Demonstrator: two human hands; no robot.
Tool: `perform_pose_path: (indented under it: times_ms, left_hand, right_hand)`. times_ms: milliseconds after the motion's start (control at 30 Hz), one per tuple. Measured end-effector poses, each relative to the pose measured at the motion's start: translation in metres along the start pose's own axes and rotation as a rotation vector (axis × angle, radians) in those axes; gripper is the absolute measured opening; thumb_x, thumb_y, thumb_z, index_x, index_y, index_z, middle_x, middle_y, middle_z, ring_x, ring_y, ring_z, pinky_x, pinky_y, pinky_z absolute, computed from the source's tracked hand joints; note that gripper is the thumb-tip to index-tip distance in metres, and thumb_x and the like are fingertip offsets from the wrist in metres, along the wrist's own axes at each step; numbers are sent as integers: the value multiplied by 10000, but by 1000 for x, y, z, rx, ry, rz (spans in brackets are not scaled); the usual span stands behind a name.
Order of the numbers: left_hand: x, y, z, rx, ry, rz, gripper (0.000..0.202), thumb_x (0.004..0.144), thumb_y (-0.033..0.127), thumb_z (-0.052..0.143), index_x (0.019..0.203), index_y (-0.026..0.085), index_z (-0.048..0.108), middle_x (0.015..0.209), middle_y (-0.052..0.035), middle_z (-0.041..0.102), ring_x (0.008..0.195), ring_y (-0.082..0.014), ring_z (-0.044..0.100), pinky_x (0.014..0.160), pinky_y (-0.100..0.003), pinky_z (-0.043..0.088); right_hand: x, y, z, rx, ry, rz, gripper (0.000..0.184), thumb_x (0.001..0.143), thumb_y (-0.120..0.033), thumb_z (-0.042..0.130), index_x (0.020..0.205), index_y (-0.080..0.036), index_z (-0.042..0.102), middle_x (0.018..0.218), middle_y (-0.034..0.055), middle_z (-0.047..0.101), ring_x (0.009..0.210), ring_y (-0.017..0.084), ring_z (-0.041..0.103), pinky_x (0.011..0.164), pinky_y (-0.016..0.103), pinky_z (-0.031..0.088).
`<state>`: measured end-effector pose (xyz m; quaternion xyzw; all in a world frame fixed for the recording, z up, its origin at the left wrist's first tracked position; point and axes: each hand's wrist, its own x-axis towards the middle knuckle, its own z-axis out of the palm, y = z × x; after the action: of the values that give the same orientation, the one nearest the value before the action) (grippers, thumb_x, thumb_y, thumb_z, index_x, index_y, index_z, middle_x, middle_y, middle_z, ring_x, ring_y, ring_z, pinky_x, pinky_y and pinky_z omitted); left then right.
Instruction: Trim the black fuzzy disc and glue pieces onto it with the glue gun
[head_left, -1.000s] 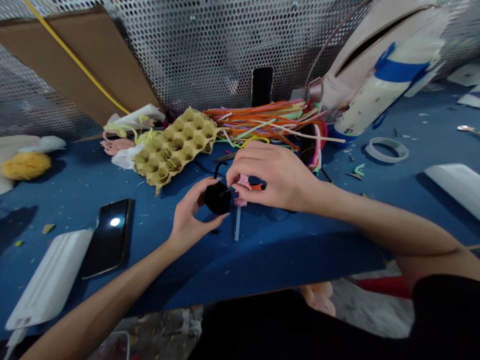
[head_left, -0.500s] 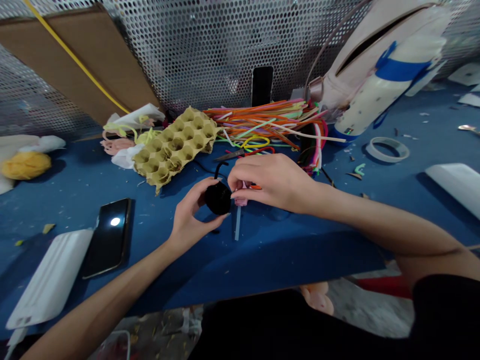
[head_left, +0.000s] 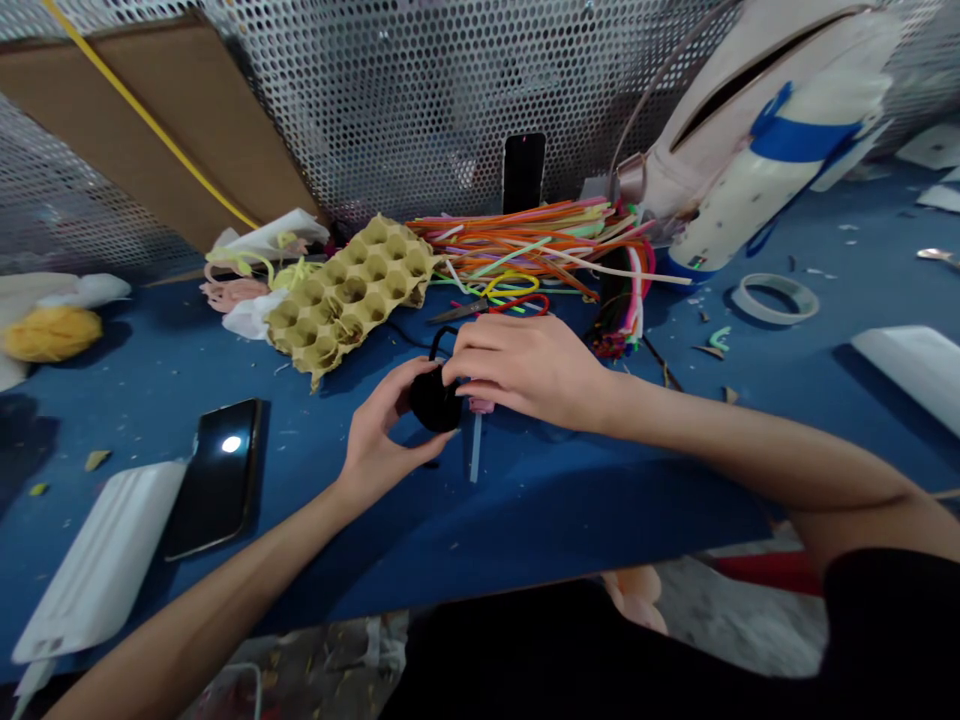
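Observation:
My left hand (head_left: 382,425) is curled round a round black piece (head_left: 433,402), thumb below and fingers above. A bent black stem (head_left: 442,338) sticks up behind that piece. My right hand (head_left: 525,370) is closed in a pinch at the piece's upper right edge; what its fingertips hold, if anything, is too small to make out. Under the right hand, a pink object (head_left: 481,405) shows only in part, with a translucent glue stick (head_left: 475,450) pointing out of it towards me. Scissors (head_left: 469,308) with yellow and red handles lie just beyond my hands.
Behind lie an egg carton (head_left: 352,300) and a heap of colourful pipe cleaners (head_left: 525,240). To the left are a phone (head_left: 217,480) and a white power bank (head_left: 101,555). A tape roll (head_left: 775,300) and a blue-and-white bottle (head_left: 772,180) stand right.
My right hand has shifted slightly left, from beside the round black piece onto its upper edge. The scissors' red handle has come into clearer view. My left hand has stayed in place.

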<state>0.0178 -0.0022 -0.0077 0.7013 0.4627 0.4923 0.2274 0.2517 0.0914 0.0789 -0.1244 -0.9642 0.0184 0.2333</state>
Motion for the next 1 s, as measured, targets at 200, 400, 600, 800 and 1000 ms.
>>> perform_pose_path:
  times_ms: [200, 400, 600, 800, 1000]
  left_hand:
    - [1, 0, 0, -8, 4, -3, 714, 820, 279, 883, 1475, 289, 599, 1482, -126, 641, 1338, -322, 678, 1092, -464, 634]
    - [1, 1, 0, -13, 5, 2, 707, 815, 259, 886, 1465, 289, 609, 1521, -127, 619, 1383, -325, 656, 1105, -469, 626]
    - [1, -1, 0, -18, 10, -10, 705, 811, 268, 884, 1462, 270, 614, 1535, -144, 607, 1385, -338, 654, 1108, -478, 624]
    - [0, -3, 0, -9, 6, -9, 719, 806, 262, 887, 1467, 284, 606, 1516, -132, 627, 1362, -332, 670, 1099, -492, 633]
    - [1, -2, 0, -5, -4, -5, 698, 816, 263, 878, 1461, 290, 612, 1523, -127, 620, 1379, -333, 661, 1106, -490, 626]
  right_hand:
    - [4, 0, -4, 123, -15, 67, 148, 1065, -222, 566, 989, -188, 688, 1055, 58, 697, 979, 193, 618, 773, 303, 387]
    - [6, 0, -10, 174, -30, 124, 111, 1005, -131, 520, 934, -170, 598, 918, 39, 691, 805, 161, 578, 683, 290, 335]
    - [3, 3, -12, 257, -11, 123, 110, 1017, -151, 576, 1097, -187, 642, 857, -11, 712, 766, 137, 591, 675, 263, 338]
    - [2, 10, -9, 207, 15, 27, 242, 1076, -197, 535, 1131, -198, 770, 983, 57, 730, 883, 172, 635, 758, 293, 407]
    - [2, 8, -9, 225, -19, 71, 189, 1020, -242, 695, 860, -180, 775, 827, 22, 677, 777, 155, 592, 688, 293, 339]
